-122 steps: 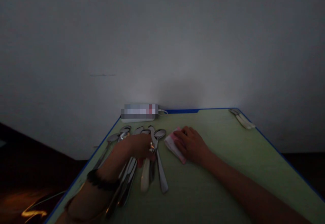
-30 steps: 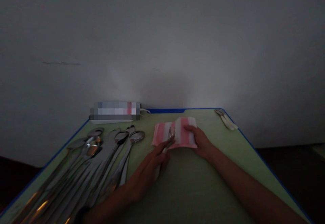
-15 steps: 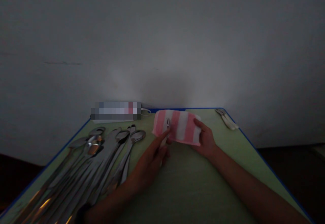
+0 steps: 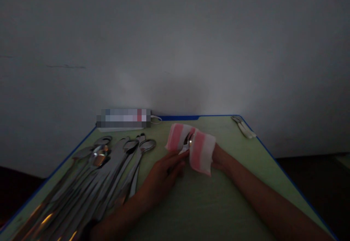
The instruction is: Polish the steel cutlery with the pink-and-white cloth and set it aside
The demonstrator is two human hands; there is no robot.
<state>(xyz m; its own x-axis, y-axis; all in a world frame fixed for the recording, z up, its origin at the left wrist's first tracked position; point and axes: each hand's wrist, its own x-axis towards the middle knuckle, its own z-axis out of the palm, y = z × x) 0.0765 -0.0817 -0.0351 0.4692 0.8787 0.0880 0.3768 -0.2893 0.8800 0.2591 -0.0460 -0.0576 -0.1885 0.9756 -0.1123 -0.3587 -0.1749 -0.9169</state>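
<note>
In the middle of the head view, my left hand (image 4: 164,171) is closed on a small metal fork (image 4: 186,147), tines pointing away from me. A pink-and-white striped cloth (image 4: 201,152) is bent around the fork's head on both sides. My right hand (image 4: 218,157) grips the cloth from behind and below; its fingers are mostly hidden by the fabric. Left of my left hand, long-handled metal spoons (image 4: 147,145) and other cutlery lie side by side on the light green table (image 4: 202,204).
Against the wall at the back left stands a blurred-out box (image 4: 123,119) with a white cable (image 4: 156,118). White-handled cutlery (image 4: 245,128) lies at the far right corner. A blue edge (image 4: 179,117) borders the table, with the grey wall behind it.
The cloth was spread flat behind the fork; now my right hand has folded it around the fork's head. My right hand has moved behind the cloth, and the fork has shifted slightly right.
</note>
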